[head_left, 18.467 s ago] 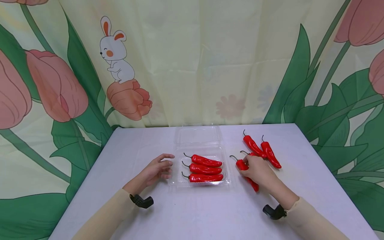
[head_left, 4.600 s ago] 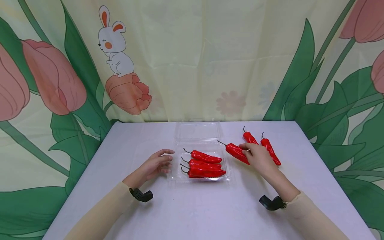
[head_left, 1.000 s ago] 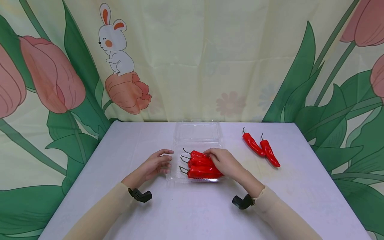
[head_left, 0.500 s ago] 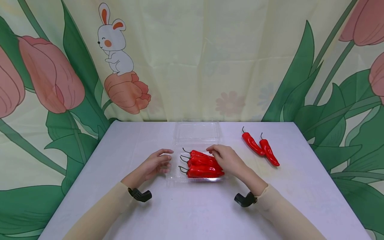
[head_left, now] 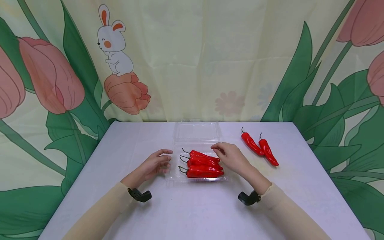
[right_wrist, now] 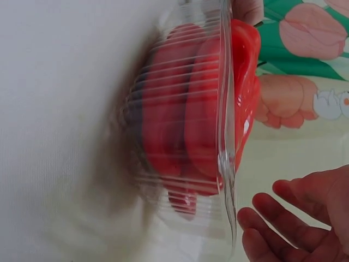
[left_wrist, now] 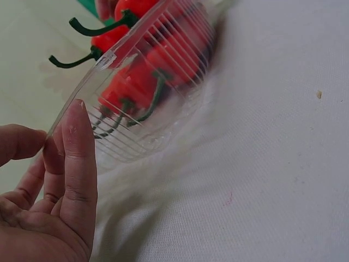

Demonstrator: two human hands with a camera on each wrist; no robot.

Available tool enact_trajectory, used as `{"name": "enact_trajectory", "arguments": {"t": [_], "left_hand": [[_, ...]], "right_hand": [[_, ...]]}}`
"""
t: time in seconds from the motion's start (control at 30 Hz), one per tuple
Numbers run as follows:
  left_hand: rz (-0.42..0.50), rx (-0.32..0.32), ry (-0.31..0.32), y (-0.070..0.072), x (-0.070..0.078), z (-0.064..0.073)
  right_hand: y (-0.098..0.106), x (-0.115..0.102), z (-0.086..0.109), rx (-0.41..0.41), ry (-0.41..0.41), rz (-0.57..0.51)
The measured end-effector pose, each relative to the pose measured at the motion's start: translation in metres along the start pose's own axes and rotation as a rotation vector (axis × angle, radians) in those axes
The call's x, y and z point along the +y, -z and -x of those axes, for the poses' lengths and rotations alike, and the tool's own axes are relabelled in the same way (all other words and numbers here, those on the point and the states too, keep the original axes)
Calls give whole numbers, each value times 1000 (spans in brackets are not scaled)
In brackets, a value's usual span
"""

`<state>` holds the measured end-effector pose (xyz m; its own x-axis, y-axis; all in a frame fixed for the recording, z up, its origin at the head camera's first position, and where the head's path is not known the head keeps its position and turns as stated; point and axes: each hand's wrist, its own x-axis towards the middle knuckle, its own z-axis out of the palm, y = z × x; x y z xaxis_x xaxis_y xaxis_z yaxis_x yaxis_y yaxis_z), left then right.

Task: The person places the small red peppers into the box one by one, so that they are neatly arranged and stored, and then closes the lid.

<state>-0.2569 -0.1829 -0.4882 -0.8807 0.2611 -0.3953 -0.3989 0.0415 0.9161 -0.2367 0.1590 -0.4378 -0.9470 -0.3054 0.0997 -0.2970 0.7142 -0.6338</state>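
A clear plastic clamshell box point(head_left: 179, 177) lies with its lid folded back, several long red chili peppers point(head_left: 204, 171) stacked inside, stems to the left. At its left edge is my left hand point(head_left: 156, 163). In the left wrist view, thumb and fingers of the left hand point(left_wrist: 60, 202) meet at the box's rim point(left_wrist: 82, 82), with green-stemmed peppers point(left_wrist: 131, 87) behind the wall. My right hand point(head_left: 231, 156) hovers by the box's right side, fingers loosely curved and holding nothing. In the right wrist view its fingertips point(right_wrist: 262, 204) are apart from the rim.
Two more red chili peppers point(head_left: 252, 144) lie on the white table point(head_left: 192, 213) right of the box, close together, stems pointing away. The lid point(head_left: 196, 131) reaches near the table's back edge. A printed curtain point(head_left: 180, 66) hangs behind.
Peppers have passed from the right-hand pile into the box, leaving two outside. Within the last second my right hand has let go of a pepper and drawn back rightward; my left hand has stayed.
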Motion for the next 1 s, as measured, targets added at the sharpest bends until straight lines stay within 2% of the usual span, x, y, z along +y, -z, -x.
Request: {"name": "enact_trajectory", "arguments": {"t": [0.2, 0.47, 1.0], "left_hand": [[-7, -10, -12, 1, -2, 1], [3, 10, -2, 0, 0, 1], [2, 9, 3, 0, 0, 0]], "right_hand": [[2, 8, 1, 27, 4, 25], [12, 16, 0, 70, -1, 49], [25, 40, -8, 99, -59, 59]]}}
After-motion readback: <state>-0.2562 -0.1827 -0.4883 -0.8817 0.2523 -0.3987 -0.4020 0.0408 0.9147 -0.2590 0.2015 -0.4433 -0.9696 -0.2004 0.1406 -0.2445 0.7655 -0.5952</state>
